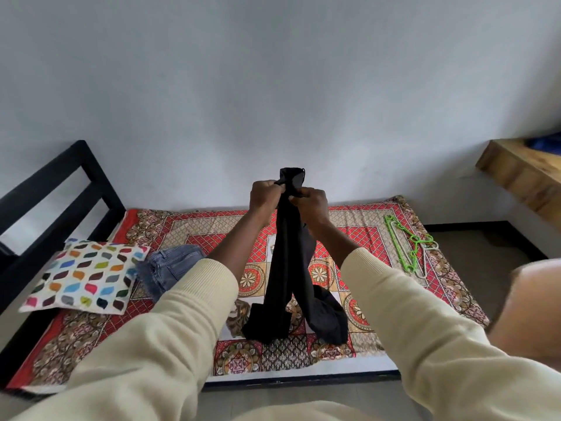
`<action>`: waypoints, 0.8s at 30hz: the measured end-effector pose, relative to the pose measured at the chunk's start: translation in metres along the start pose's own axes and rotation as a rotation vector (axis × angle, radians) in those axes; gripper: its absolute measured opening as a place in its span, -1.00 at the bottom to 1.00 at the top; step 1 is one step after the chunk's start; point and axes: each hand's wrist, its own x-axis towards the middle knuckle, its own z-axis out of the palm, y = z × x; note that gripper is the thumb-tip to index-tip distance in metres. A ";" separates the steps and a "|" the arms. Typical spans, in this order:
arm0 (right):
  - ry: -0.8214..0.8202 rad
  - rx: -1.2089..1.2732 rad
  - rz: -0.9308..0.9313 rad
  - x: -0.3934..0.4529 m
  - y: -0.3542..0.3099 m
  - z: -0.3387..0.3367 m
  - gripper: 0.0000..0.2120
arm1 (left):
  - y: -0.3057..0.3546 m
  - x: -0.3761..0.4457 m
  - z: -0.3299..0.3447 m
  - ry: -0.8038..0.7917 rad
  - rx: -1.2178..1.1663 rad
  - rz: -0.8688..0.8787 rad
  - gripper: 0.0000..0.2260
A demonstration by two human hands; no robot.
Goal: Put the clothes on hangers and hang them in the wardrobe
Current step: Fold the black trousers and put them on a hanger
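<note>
early going: your left hand (267, 197) and right hand (312, 202) both pinch the black trousers (288, 268) up over the bed (349, 214), hangers (409, 247) untouched, jeans (170, 265) waiting, nothing hung.

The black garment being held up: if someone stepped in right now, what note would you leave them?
Left hand and right hand both grip the top of the black garment; its lower ends touch the bed.
Jeans lie beside the pillow.
Hangers lie on the bed's right side, unused.
Done: nothing is on a hanger.
Left: hanger each garment, then hang them; no wardrobe in view.
</note>
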 end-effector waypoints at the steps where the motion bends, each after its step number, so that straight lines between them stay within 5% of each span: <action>1: 0.033 0.033 -0.012 -0.001 0.000 0.001 -0.77 | 0.009 -0.004 0.000 -0.001 -0.013 0.007 -0.77; 5: 0.001 0.011 -0.079 -0.003 -0.007 0.011 -0.77 | 0.034 -0.013 -0.005 -0.077 -0.005 0.047 -0.51; 10: -0.187 -0.050 -0.133 -0.003 -0.023 0.005 -0.51 | 0.050 -0.008 -0.025 -0.194 0.016 0.145 -0.92; 12: -0.244 -0.009 -0.152 0.003 -0.028 -0.003 -0.55 | 0.060 -0.003 -0.036 -0.229 0.064 0.211 -0.94; 15: 0.040 0.080 -0.110 0.024 -0.041 -0.027 -0.73 | 0.088 0.001 -0.054 -0.291 0.084 0.294 -0.96; 17: 0.078 0.155 -0.027 0.044 -0.056 -0.050 -0.57 | 0.120 0.002 -0.068 -0.327 0.047 0.348 -0.89; 20: -0.257 0.260 -0.038 0.070 -0.090 -0.073 -0.16 | 0.177 -0.002 -0.088 -0.398 -0.067 0.413 -0.85; 24: -0.555 0.340 -0.160 0.077 -0.167 -0.078 -0.63 | 0.253 -0.009 -0.111 -0.485 -0.139 0.509 -0.85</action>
